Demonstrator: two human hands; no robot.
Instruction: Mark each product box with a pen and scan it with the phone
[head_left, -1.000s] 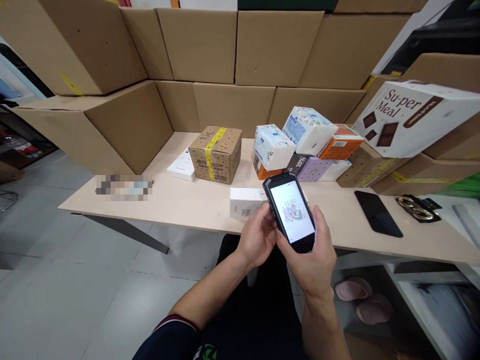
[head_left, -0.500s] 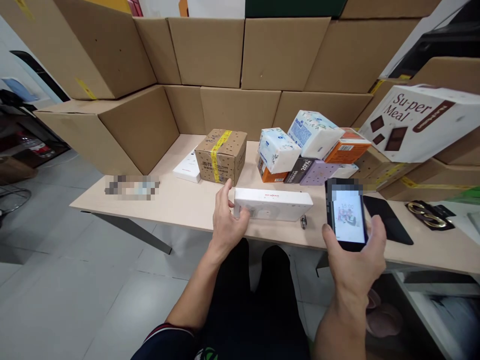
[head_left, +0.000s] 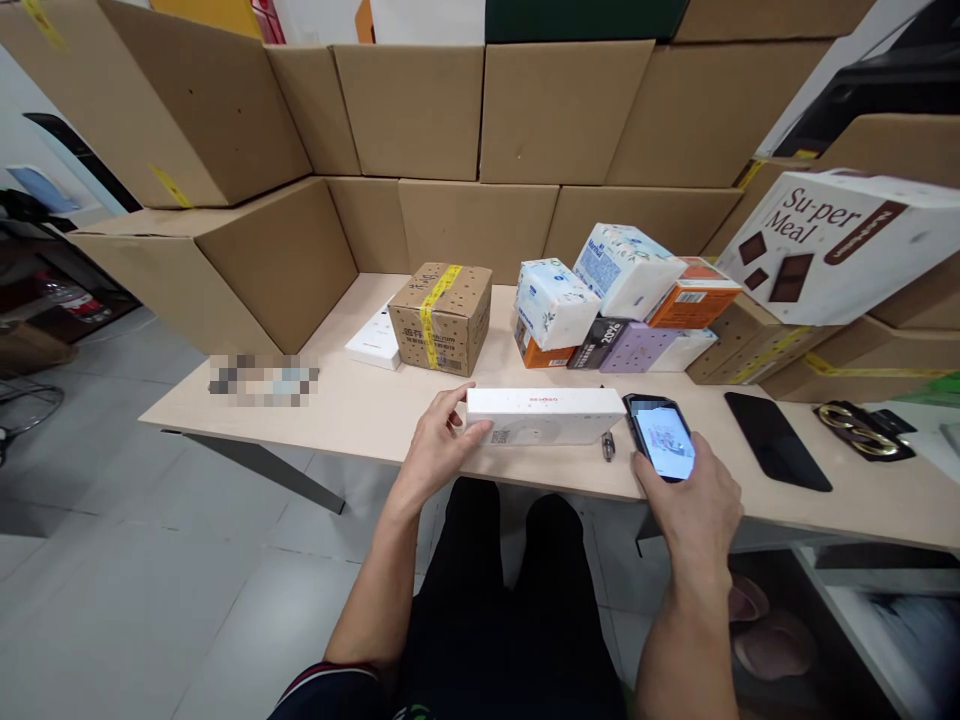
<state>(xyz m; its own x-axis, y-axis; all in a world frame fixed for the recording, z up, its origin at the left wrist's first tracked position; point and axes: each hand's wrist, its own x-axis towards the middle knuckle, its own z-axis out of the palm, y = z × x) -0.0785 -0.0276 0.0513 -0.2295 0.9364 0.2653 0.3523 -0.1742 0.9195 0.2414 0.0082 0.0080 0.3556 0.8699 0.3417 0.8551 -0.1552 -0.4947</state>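
Observation:
My left hand (head_left: 439, 440) grips the left end of a long white box (head_left: 546, 416) that lies on the light wooden table (head_left: 360, 410) near its front edge. My right hand (head_left: 694, 500) is closed on a black phone (head_left: 660, 448) with a lit screen, held low at the table, just right of the white box. A small dark object (head_left: 607, 446) lies between the box and the phone.
Behind stand a taped cardboard box (head_left: 442, 318), a flat white box (head_left: 375, 340), and a pile of tissue packs and small cartons (head_left: 607, 300). A second black phone (head_left: 776, 425) and gold-and-black item (head_left: 862, 428) lie right. Large cartons wall the back; a Su-per Meal box (head_left: 832, 245) sits right.
Both hands held the phone at first. My left hand let go and took the white box's end. My right hand carried the phone right and lowered it to the table.

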